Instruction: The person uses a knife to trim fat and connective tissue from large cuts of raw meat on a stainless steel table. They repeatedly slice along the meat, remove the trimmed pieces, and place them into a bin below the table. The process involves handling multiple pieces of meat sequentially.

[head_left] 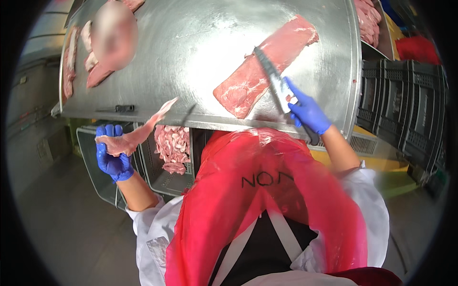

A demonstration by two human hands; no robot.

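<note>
My left hand (114,162), in a blue glove, is closed on a long strip of meat trimming (136,138), pale pink with whitish fat. The strip's thin end points up toward the table edge. Below it are two grey crates, one holding a heap of pink meat trimmings (172,145). My right hand (310,112), gloved in blue too, grips a knife (274,78) with a dark handle. Its blade reaches up and left across a long slab of boneless meat (262,66) on the steel table; whether it touches the meat I cannot tell.
More meat pieces (70,62) lie at the steel table's (191,57) far left, partly blurred. A small dark-handled tool (125,108) rests by the near edge. Stacked black crates (403,105) stand at the right, below a bin of pink meat (367,21).
</note>
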